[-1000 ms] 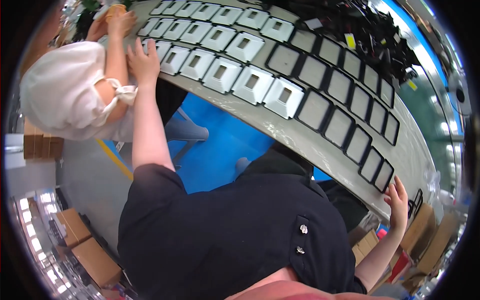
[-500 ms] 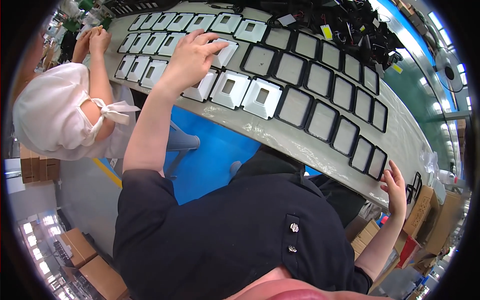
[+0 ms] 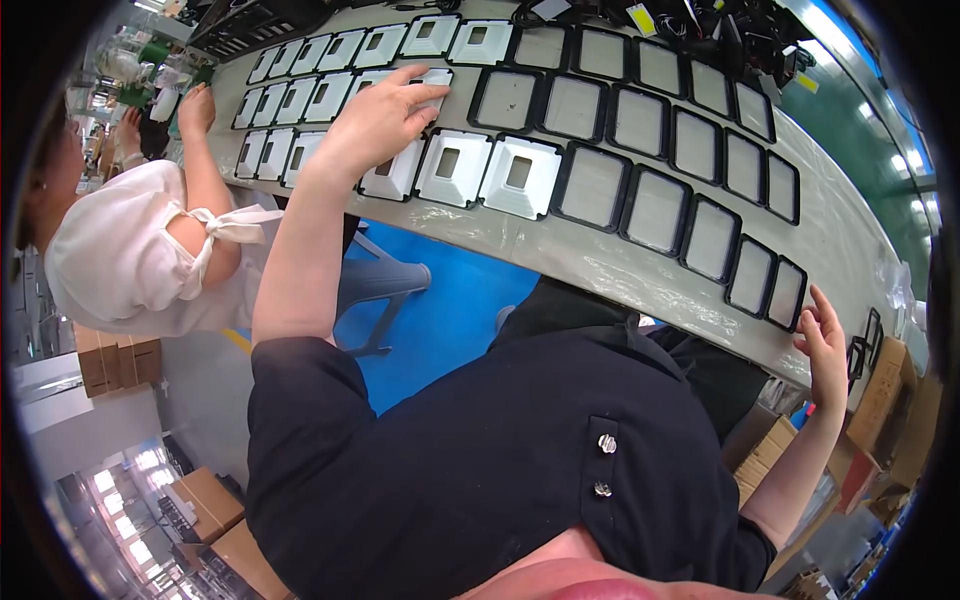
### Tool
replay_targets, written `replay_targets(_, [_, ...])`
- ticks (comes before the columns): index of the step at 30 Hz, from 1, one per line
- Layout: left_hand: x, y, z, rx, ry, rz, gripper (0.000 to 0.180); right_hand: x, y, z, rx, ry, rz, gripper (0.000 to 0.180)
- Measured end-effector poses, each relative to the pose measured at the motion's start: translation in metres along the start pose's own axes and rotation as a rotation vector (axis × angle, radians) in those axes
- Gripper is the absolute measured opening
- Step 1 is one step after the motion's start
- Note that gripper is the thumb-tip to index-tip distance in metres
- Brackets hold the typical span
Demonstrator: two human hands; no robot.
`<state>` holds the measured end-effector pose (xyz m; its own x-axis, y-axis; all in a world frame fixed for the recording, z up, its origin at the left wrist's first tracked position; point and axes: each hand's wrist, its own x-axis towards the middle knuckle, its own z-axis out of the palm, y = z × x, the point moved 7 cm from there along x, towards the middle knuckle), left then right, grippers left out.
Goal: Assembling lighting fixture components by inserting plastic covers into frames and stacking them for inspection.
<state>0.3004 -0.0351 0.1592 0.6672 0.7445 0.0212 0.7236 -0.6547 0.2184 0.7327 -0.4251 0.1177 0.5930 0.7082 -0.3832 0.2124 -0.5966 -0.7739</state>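
Note:
My left hand (image 3: 380, 122) rests over a white tapered panel (image 3: 436, 78) with a square opening, set in a black frame in the middle row. Its fingers are stretched out on top of the panel, and the hand partly hides the neighbouring panels. In the front row, a white panel (image 3: 520, 174) lies beside a black rectangular frame (image 3: 592, 186) with a pale, clear-looking pane. At the row's right end my right hand (image 3: 826, 352) is held by the last black frame (image 3: 787, 295), fingers apart and empty. Whether its fingertips touch the frame I cannot tell.
Three rows of framed pieces cover much of the grey table (image 3: 480, 232). Tangled black parts and cables (image 3: 690, 22) lie along its far edge. A co-worker in a white cap (image 3: 115, 250) is at the left, near a grey-blue stool (image 3: 385, 283). Cardboard boxes (image 3: 880, 400) stand at the right.
The whole view has shifted, with the table's right side now further right. My hands keep nearly the same places over the pieces. The co-worker's hands, together before, are now apart.

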Motion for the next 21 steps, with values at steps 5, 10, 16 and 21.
replay_targets(5, [-0.002, -0.001, 0.000, -0.017, 0.065, 0.037, 0.031, -0.003, 0.003, 0.001, 0.005, 0.017, -0.007, 0.052])
replay_targets(10, [0.005, -0.003, 0.001, -0.006, 0.192, 0.058, 0.025, 0.003, 0.009, -0.004, -0.029, 0.028, -0.009, 0.051])
replay_targets(16, [0.007, -0.011, 0.002, -0.044, 0.152, -0.061, 0.025, 0.003, 0.012, -0.008, -0.031, 0.041, -0.024, 0.049])
replay_targets(21, [0.009, -0.001, 0.003, 0.040, 0.225, -0.036, 0.028, 0.004, 0.010, -0.008, -0.029, 0.049, -0.039, 0.048])
